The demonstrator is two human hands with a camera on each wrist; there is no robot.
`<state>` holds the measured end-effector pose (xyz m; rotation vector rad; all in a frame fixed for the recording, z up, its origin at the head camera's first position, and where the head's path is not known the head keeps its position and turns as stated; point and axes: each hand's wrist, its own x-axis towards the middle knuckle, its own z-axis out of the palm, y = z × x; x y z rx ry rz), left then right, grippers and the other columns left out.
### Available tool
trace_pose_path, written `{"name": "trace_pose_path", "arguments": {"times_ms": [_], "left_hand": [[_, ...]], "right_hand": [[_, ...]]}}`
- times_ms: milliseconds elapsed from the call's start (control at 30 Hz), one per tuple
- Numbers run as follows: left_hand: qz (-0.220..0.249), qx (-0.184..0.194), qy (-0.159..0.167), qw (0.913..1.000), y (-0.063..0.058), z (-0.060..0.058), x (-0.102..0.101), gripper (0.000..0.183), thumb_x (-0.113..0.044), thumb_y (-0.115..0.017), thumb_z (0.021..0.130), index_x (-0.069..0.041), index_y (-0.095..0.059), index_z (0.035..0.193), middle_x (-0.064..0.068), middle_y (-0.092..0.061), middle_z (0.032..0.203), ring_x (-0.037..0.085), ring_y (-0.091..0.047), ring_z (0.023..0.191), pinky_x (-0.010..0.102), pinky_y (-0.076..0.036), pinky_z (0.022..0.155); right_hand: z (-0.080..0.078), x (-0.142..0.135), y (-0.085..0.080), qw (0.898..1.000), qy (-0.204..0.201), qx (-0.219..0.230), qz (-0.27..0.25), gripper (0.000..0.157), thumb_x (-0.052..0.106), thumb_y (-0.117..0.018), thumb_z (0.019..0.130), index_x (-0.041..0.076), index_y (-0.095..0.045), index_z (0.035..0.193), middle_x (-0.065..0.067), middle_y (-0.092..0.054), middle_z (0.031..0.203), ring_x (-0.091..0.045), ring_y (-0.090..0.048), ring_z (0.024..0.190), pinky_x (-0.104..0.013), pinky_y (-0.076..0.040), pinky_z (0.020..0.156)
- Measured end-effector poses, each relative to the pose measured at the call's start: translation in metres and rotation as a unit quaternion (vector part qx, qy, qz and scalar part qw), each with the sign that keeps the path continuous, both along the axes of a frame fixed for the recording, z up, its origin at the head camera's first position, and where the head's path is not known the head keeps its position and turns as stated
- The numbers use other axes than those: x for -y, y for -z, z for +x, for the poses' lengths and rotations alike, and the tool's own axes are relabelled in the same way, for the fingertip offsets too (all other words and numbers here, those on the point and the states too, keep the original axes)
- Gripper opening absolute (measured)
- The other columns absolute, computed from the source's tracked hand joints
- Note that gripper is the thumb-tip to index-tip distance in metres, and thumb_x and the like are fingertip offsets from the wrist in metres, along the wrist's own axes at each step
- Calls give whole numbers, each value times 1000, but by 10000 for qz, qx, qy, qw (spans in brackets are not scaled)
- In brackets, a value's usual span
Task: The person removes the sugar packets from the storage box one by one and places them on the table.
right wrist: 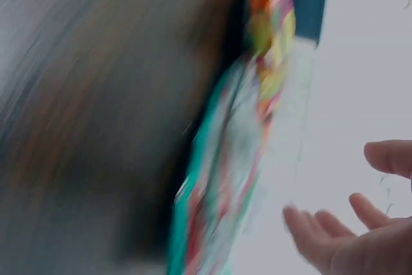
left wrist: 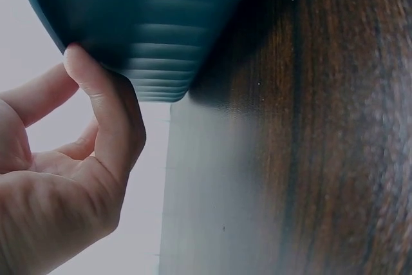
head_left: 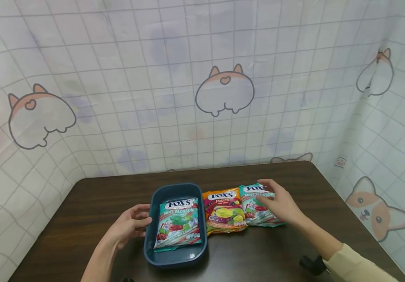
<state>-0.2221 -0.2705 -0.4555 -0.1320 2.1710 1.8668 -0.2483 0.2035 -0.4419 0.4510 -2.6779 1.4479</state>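
A dark blue plastic tray [head_left: 175, 263] stands on the table, with a teal bag of Fox's Mint Blossom candy [head_left: 179, 223] lying face up inside. My left hand [head_left: 130, 225] is at the tray's left rim; in the left wrist view its bent fingers [left wrist: 106, 104] hold the rim's edge. Beside the tray on the right lies an orange bag of Fox's Fruits candy [head_left: 225, 211]. A second teal Mint Blossom bag [head_left: 258, 207] sits against it. Over that bag's right part is my right hand [head_left: 282, 201], fingers spread and holding nothing; the right wrist view shows them apart from the bag.
The dark wooden table [head_left: 93, 219] ends at a back edge close to a white gridded cloth [head_left: 160, 129] printed with cartoon dogs. A small black object [head_left: 311, 265] is by the right sleeve [head_left: 357, 268].
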Motion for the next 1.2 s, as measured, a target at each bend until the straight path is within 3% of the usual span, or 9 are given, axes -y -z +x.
{"name": "trace_pose_path", "arguments": {"times_ms": [133,367,733,1033,1200], "left_hand": [[25,10,42,10000,0,0,0,55,-7,-64,102,4,-38,149,22,-60,124,25,-66,89,38,-57,74],[38,-17,65,10000,1,1,0,55,-7,-63,102,5,-37,149,22,-59,125,25,-65,90,39,-57,74],[-26,-40,12,10000,0,2,-1,54,-6,-63,102,4,-38,149,22,-60,124,26,-65,90,38,-56,73],[-65,4,-49,10000,1,1,-1,52,-7,-63,102,3,-40,148,20,-61,121,26,-65,90,38,-56,74],[-5,-3,-48,10000,1,-1,-1,53,-7,-63,102,2,-39,148,20,-61,121,25,-65,89,37,-56,72]], "right_hand": [[4,20,-10,9939,-574,576,-742,51,15,-66,102,1,-46,147,-26,-46,149,-42,-53,130,-50,-54,94],[12,59,-17,9651,-1202,1561,-1723,60,22,-69,101,0,-41,149,-28,-45,149,-41,-60,123,-51,-52,95],[20,104,-23,9418,-1590,2077,-2114,60,24,-70,100,-1,-43,148,-27,-52,142,-41,-64,118,-51,-52,95],[23,133,-29,9218,-1609,2592,-2391,60,18,-68,101,1,-40,152,-27,-41,152,-39,-63,120,-46,-52,97],[23,149,-33,9238,-1586,2646,-2269,62,20,-68,101,4,-38,153,-26,-35,157,-40,-58,127,-43,-52,97]]}}
